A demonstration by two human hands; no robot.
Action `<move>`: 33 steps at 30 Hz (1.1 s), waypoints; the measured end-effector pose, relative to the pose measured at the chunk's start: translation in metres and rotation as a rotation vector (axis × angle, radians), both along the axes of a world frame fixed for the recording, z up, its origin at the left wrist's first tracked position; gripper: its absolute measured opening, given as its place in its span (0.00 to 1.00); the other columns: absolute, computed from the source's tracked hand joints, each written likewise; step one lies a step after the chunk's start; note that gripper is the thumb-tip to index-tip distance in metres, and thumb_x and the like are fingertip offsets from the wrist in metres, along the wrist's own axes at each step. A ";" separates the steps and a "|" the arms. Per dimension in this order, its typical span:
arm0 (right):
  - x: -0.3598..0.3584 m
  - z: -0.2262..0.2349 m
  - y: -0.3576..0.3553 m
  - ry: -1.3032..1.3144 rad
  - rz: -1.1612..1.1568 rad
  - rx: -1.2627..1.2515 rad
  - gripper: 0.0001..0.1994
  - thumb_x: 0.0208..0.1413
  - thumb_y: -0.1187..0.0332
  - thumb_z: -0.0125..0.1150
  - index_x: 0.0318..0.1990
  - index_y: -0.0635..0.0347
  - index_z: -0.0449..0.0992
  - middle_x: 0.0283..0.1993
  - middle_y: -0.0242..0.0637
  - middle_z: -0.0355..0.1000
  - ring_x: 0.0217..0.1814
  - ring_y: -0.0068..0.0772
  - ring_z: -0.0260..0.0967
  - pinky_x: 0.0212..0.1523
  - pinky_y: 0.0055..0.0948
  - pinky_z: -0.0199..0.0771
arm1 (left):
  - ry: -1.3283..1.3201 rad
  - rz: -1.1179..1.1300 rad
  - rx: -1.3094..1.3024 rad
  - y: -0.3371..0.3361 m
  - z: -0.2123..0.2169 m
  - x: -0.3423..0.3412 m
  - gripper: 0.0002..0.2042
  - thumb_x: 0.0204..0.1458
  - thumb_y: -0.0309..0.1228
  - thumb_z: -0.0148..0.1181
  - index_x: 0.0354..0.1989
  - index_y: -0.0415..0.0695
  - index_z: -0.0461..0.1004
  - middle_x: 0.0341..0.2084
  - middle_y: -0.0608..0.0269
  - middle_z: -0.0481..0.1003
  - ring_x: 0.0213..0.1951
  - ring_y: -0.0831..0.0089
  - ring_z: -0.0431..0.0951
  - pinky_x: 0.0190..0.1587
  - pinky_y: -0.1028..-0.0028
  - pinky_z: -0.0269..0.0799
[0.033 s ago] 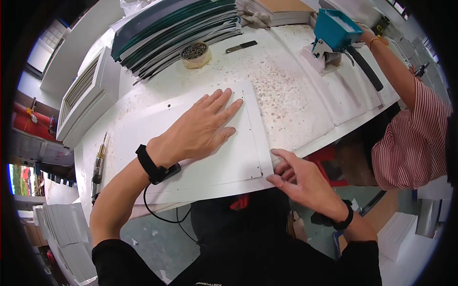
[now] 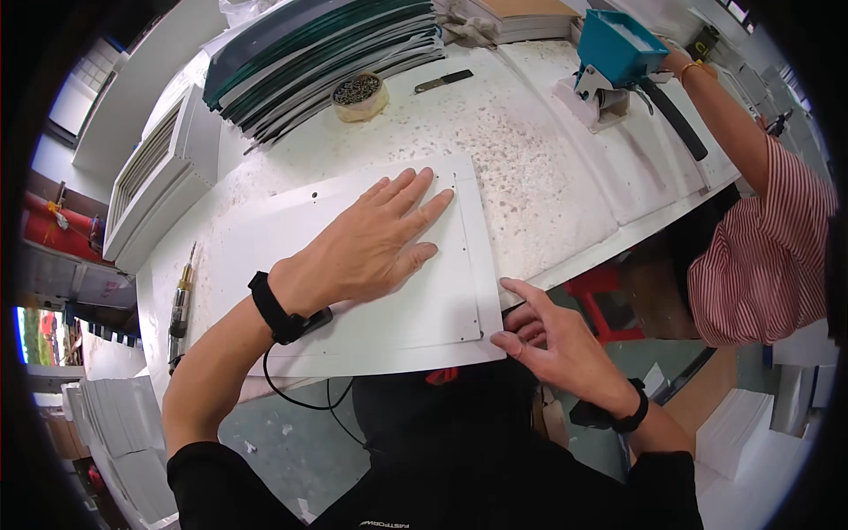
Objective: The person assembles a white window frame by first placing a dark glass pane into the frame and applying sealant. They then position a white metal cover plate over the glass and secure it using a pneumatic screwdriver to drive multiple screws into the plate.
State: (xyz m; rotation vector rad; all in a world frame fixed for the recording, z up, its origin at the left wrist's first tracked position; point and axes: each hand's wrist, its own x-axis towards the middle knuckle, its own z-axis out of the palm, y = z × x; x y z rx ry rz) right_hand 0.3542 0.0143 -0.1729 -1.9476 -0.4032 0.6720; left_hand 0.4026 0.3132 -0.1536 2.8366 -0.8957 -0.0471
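A flat white panel [image 2: 402, 305] with small dark holes along its borders lies in front of me on the white worktable. My left hand [image 2: 362, 238] presses flat on its upper face, fingers stretched out and thumb apart. At the near right corner, my right hand [image 2: 552, 340] has its thumb on the panel's edge and its other fingers curled beside it. Part of the fingers' contact with the edge is hidden. A dark strip shows between those fingers, too small to identify.
A screwdriver-like tool [image 2: 181, 305] lies at the left, near white frames [image 2: 155, 190]. Behind are stacked dark green sheets [image 2: 309, 66], a tub of screws [image 2: 359, 97] and a dark-handled blade [image 2: 443, 81]. A co-worker's arm [image 2: 720, 115] reaches to a teal hopper device [image 2: 618, 44].
The panel has turned slightly, its near right corner shifting toward me. Both hands stay nearly in place, the right thumb still at that corner.
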 end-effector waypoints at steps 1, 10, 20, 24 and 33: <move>-0.013 -0.002 0.001 0.077 -0.071 0.069 0.28 0.64 0.60 0.67 0.64 0.68 0.68 0.44 0.45 0.79 0.40 0.31 0.80 0.43 0.29 0.80 | 0.022 -0.047 0.010 -0.006 0.002 -0.012 0.31 0.63 0.35 0.56 0.74 0.39 0.58 0.72 0.35 0.55 0.73 0.39 0.55 0.76 0.52 0.51; -0.064 -0.054 0.033 0.545 -0.230 0.625 0.22 0.67 0.63 0.64 0.60 0.71 0.71 0.53 0.40 0.76 0.54 0.25 0.74 0.56 0.28 0.75 | 0.073 -0.188 0.023 -0.029 -0.005 -0.081 0.32 0.63 0.37 0.55 0.75 0.45 0.56 0.74 0.40 0.54 0.76 0.46 0.52 0.78 0.50 0.45; -0.083 -0.057 0.053 0.416 -0.362 0.696 0.20 0.67 0.65 0.61 0.59 0.71 0.70 0.52 0.40 0.76 0.51 0.24 0.74 0.53 0.27 0.75 | 0.026 -0.224 0.006 -0.020 -0.013 -0.085 0.32 0.63 0.36 0.53 0.75 0.45 0.55 0.74 0.43 0.54 0.76 0.48 0.51 0.78 0.52 0.45; -0.085 -0.063 0.053 0.390 -0.366 0.670 0.20 0.68 0.64 0.61 0.59 0.71 0.70 0.52 0.40 0.76 0.51 0.24 0.74 0.52 0.27 0.76 | 0.007 -0.224 0.010 -0.019 -0.019 -0.087 0.30 0.64 0.35 0.52 0.75 0.45 0.56 0.75 0.44 0.54 0.76 0.49 0.51 0.79 0.53 0.45; -0.122 -0.042 0.039 0.685 -0.192 0.557 0.27 0.61 0.65 0.72 0.61 0.70 0.68 0.58 0.42 0.74 0.59 0.29 0.72 0.61 0.32 0.73 | -0.040 -0.232 -0.021 -0.018 -0.021 -0.090 0.29 0.65 0.34 0.51 0.74 0.43 0.57 0.74 0.41 0.54 0.76 0.48 0.51 0.78 0.51 0.45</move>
